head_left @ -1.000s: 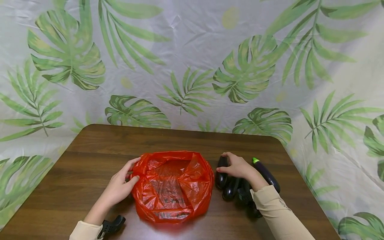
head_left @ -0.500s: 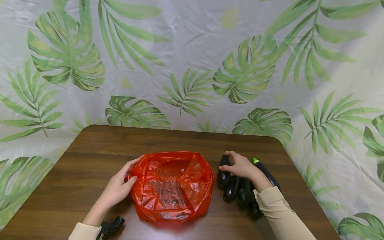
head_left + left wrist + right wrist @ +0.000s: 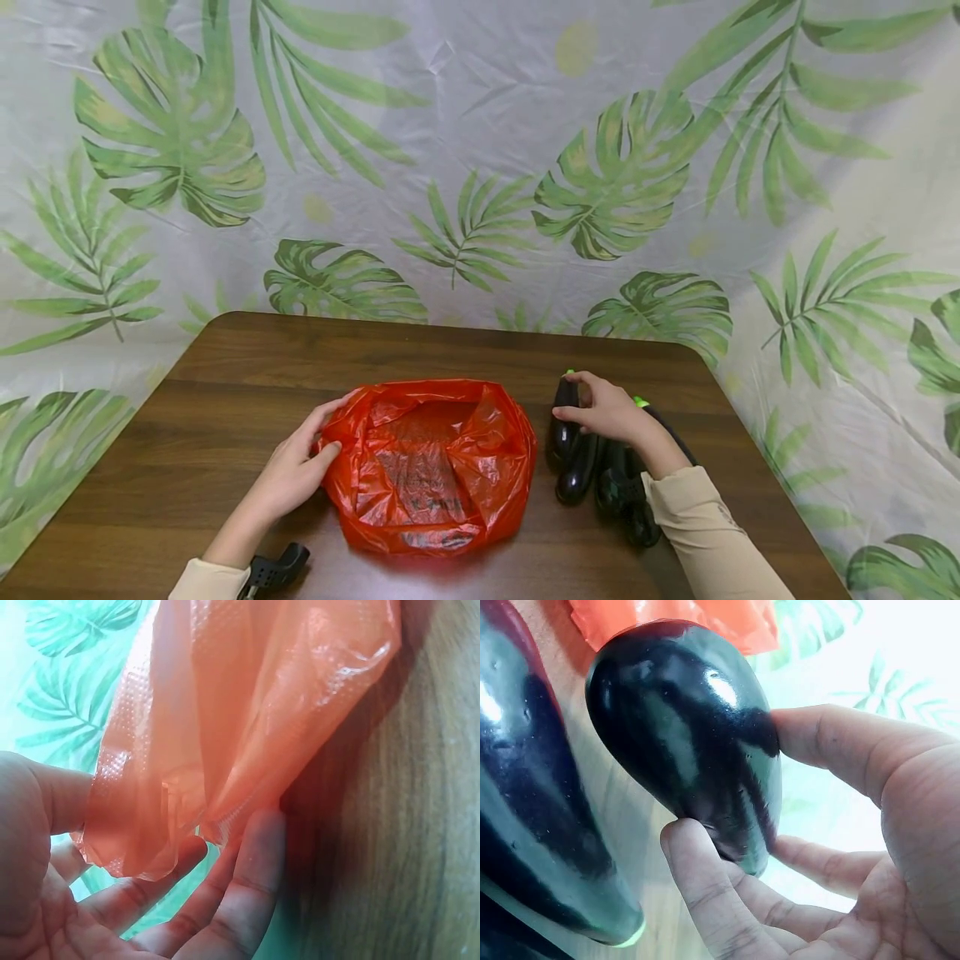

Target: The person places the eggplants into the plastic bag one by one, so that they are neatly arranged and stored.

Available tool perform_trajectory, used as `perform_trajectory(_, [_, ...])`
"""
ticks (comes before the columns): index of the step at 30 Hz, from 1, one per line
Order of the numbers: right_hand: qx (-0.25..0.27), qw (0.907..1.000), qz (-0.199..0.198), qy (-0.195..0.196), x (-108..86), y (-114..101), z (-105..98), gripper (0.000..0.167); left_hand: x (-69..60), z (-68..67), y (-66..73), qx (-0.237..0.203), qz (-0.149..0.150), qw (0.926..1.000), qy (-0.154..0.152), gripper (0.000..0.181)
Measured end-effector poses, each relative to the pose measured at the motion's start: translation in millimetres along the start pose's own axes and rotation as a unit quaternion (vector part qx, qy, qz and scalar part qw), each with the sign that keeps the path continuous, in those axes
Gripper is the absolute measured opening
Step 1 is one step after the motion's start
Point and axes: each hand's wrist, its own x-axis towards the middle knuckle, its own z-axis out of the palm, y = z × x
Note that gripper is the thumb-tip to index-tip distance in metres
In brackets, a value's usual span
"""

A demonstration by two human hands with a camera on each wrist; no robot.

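Observation:
A red plastic bag (image 3: pixel 427 479) stands with its mouth spread on the wooden table. My left hand (image 3: pixel 296 467) holds its left rim; in the left wrist view the thumb lies on one side of the thin film (image 3: pixel 247 690) and the fingers on the other. Right of the bag, my right hand (image 3: pixel 611 414) grips a glossy dark eggplant (image 3: pixel 564 437) between thumb and fingers. The right wrist view shows the fingers around the narrower part of that eggplant (image 3: pixel 679 727). Another eggplant (image 3: pixel 536 795) lies beside it.
Several eggplants lie right of the bag, partly under my right forearm, among them a nearer one (image 3: pixel 576 475) and one with a green cap (image 3: pixel 642 402). A black wrist device (image 3: pixel 279 570) is on my left wrist. A leaf-print cloth (image 3: pixel 480 150) hangs behind the table (image 3: pixel 247 367).
My right hand and the gripped eggplant have shifted slightly to the right, and the eggplant's green tip now shows. The left hand and the bag's left rim have moved slightly left.

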Motion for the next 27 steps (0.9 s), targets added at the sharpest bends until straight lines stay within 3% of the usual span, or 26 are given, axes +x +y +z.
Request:
perform_trajectory(19, [0.032, 0.9993, -0.016, 0.01, -7.1, -23, -13, 0.079, 0.0, -1.0, -4.3, -0.078, -0.034, 0.9957, -0.037, 0.06])
perform_trajectory(27, [0.029, 0.999, -0.031, 0.014, -5.7, -40, -14, 0.078, 0.5, 0.0, -7.3, -0.108, -0.013, 0.9933, -0.038, 0.061])
